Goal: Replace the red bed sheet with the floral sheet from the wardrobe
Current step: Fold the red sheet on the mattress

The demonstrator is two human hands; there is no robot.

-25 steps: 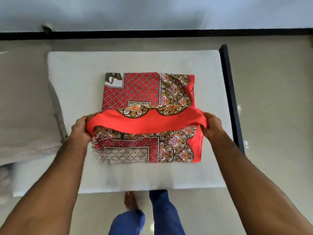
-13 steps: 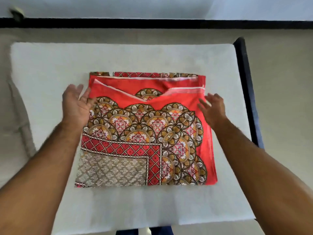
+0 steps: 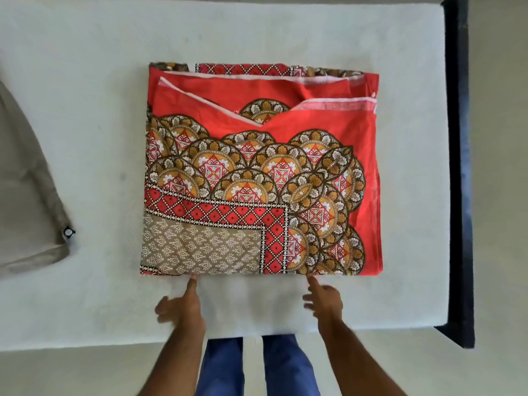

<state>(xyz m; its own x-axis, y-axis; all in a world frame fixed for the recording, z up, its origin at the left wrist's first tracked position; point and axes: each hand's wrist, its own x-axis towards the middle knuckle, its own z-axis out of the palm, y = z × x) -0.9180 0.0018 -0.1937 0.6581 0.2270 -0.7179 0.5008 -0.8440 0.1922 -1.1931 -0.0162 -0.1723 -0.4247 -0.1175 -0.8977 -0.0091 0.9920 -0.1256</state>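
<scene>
A view from above onto a bare white mattress [image 3: 85,110] with a dark frame edge [image 3: 457,167] running along its right side. One red cotton bed sheet, printed with gold and brown medallions and a red lattice border [image 3: 257,172], lies folded into a thick, roughly square stack in the middle of the mattress. Several layered edges show at its far side, so it has been folded more than once, probably to make it compact enough to carry off and put away.

Two bare hands reach in from the near edge. The left hand [image 3: 180,307] and the right hand [image 3: 324,300] each stretch a fingertip to the sheet's near hem; the fingers are extended and loose, gripping nothing. They sit well apart along that hem, which suggests they are about to lift it for another fold or a pick-up.

One grey cushion or pillow [image 3: 25,195] rests at the left. Two legs in blue trousers [image 3: 257,367] stand at the near side. No floral sheet is visible.
</scene>
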